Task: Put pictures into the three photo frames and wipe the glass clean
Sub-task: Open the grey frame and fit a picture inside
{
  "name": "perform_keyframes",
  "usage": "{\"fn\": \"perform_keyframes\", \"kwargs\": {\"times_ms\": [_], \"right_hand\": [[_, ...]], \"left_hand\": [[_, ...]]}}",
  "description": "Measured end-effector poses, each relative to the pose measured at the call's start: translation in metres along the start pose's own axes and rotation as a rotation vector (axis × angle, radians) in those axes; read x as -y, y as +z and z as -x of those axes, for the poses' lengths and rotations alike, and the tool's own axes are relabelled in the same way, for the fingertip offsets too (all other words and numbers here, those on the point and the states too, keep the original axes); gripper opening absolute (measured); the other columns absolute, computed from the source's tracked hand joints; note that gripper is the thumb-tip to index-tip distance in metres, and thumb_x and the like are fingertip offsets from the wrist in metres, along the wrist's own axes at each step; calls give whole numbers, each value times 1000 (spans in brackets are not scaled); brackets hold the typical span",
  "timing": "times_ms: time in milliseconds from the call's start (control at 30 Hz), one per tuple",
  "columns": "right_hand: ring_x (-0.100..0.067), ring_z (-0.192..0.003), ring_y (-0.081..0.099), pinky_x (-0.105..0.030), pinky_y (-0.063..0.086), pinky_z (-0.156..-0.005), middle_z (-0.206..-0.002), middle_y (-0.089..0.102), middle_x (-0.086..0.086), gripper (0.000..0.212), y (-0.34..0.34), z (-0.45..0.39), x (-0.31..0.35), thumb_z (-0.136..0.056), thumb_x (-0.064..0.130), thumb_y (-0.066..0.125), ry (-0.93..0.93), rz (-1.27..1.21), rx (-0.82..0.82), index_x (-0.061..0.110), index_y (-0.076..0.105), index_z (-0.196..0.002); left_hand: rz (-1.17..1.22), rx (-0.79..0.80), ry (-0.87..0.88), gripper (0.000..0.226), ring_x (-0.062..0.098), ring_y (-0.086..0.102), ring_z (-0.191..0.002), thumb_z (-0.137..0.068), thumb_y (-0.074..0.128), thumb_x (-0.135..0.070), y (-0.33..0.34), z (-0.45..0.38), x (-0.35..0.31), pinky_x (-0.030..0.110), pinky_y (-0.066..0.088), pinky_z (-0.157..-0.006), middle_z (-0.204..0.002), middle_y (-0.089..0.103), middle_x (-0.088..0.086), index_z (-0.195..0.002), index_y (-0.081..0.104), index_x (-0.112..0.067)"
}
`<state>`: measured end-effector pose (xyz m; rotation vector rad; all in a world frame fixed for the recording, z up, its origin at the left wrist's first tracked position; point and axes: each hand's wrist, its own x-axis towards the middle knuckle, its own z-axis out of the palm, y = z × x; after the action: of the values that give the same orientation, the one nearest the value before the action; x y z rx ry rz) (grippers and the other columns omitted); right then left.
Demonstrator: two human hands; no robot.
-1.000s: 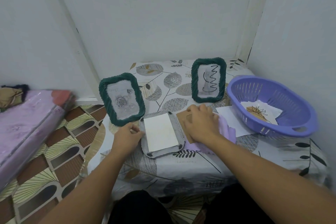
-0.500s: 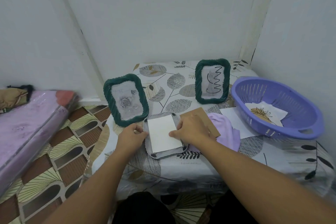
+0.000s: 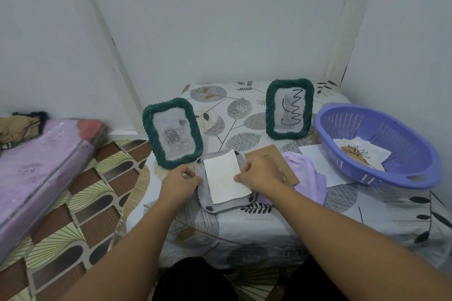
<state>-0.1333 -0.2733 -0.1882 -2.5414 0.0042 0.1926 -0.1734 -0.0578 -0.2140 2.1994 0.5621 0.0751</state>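
Now both hands, left hand (image 3: pixel 179 179) and right hand (image 3: pixel 260 173), are pinching the white rectangular paper picture (image 3: pixel 226 176) over the face-down grey frame (image 3: pixel 208 193), risking crooked seating.

Soft, even indoor light, cool and slightly dim, with no visible source. Shadows are faint, only a dull one under the front edge of the worktop (image 3: pixel 244 232). No glare. The wide lens bends the wall lines and stretches both forearms at the bottom corners. The bed (image 3: pixel 44 166) far left of the left hand (image 3: pixel 179 182) is smeared; centre detail is soft.
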Motion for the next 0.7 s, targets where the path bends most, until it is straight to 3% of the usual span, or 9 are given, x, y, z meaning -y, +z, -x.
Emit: {"fn": "perform_keyframes", "kwargs": {"times_ms": [267, 433, 567, 633, 700], "right_hand": [[-17, -82, 61, -37, 51, -78, -78, 63, 8, 21, 6, 2, -2, -86, 36, 72, -122, -90, -105, 22, 60, -75], [-24, -82, 64, -35, 44, -66, -92, 67, -1, 13, -16, 6, -4, -104, 29, 51, -140, -394, -78, 17, 57, -103], [-20, -74, 63, -35, 48, -60, -91, 70, -1, 10, -36, 5, -10, -101, 30, 52, -119, -529, -130, 25, 58, -95], [-15, -76, 60, -29, 41, -58, -94, 68, 0, 10, -47, 3, -14, -102, 27, 54, -85, -589, -140, 19, 60, -100], [-13, -82, 61, -28, 41, -60, -97, 68, 2, 11, -57, 3, -18, -101, 27, 55, -69, -616, -152, 18, 62, -102]], "left_hand": [[40, -1, -9, 15, 22, 64, -89, -87, 74, -34, 0, 1, 1, 38, 53, -79, -94, 68, 0, -88, 65, -22], [122, 29, -60, 24, 21, 66, -83, -89, 70, -44, -6, 4, -6, 34, 52, -71, -91, 72, 4, -91, 65, -20], [5, -124, 119, 31, 14, 65, -80, -93, 63, -51, -12, 24, -30, 32, 50, -67, -88, 69, -2, -94, 64, -20], [119, -68, 173, 37, 15, 64, -85, -94, 59, -56, -10, 34, -53, 33, 49, -70, -91, 70, -2, -97, 67, -20], [310, 102, 119, 43, 15, 63, -83, -94, 56, -60, -3, 40, -80, 33, 48, -73, -96, 73, -1, -104, 69, -20]]}}
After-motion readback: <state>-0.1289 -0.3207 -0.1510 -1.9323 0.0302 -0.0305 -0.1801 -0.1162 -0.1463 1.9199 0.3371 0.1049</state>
